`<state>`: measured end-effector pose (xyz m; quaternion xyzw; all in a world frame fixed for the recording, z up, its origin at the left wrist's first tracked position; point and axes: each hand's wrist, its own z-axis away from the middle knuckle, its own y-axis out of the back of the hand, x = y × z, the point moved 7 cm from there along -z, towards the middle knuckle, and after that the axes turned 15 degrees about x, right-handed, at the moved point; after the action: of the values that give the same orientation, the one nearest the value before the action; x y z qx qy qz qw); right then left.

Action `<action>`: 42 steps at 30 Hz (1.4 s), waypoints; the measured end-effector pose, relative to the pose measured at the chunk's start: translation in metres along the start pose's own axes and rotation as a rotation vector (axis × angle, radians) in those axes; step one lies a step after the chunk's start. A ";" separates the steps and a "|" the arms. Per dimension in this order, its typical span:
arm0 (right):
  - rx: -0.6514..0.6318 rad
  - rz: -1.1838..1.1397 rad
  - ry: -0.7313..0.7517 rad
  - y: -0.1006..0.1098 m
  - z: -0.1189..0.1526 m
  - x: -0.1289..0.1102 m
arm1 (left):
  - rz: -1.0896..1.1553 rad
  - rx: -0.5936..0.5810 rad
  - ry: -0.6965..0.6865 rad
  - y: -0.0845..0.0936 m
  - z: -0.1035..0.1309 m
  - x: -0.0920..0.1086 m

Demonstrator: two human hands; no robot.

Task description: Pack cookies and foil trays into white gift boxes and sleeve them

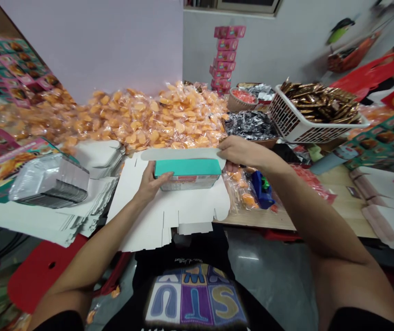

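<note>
A carton (187,168) with a teal side up stands on a stack of flat white cardboard blanks (142,220) in front of me. A long white flap with rounded ends stretches along its far edge. My left hand (150,181) grips the left end, with the thumb along the near side. At the right end, the fingers of my right hand (234,154) are bent around the flap's corner. Their tips are partly hidden. Just right of the carton lie clear bags of orange pieces (243,188) and a blue tape dispenser (263,189).
Behind is a heap of bagged orange pieces (149,115). A white basket (307,131) of brown-gold packets is at the right, near black packets (250,124). Pink boxes (225,56) are stacked by the wall. Silver trays (54,181) sit at left, above a red stool (42,271).
</note>
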<state>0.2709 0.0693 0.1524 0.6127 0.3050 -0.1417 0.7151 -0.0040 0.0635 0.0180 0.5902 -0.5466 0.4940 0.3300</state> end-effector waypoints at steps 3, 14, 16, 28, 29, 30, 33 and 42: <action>0.065 0.236 0.060 -0.003 0.001 -0.004 | 0.020 0.016 0.019 -0.002 -0.001 -0.002; 0.457 0.299 0.555 -0.045 0.042 0.027 | -0.081 0.019 -0.139 0.020 -0.025 0.029; 0.504 0.254 0.604 -0.046 0.040 0.032 | -0.359 -0.019 -0.315 0.026 -0.036 0.059; 0.536 0.265 0.597 -0.048 0.032 0.035 | -1.012 -0.207 -0.241 0.008 -0.040 0.081; 0.533 0.267 0.601 -0.049 0.032 0.035 | -0.986 -0.218 -0.225 0.008 -0.040 0.079; 0.529 0.272 0.605 -0.049 0.031 0.035 | -0.916 -0.242 -0.197 0.007 -0.038 0.076; 0.498 0.274 0.625 -0.053 0.030 0.036 | -0.460 -0.313 -0.060 -0.005 -0.029 0.067; 0.466 0.190 0.804 -0.054 0.020 0.052 | 0.151 -0.119 0.231 -0.003 -0.023 0.015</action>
<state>0.2851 0.0475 0.0798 0.7884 0.4602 0.1081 0.3937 -0.0071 0.0808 0.0394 0.4659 -0.5762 0.5488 0.3870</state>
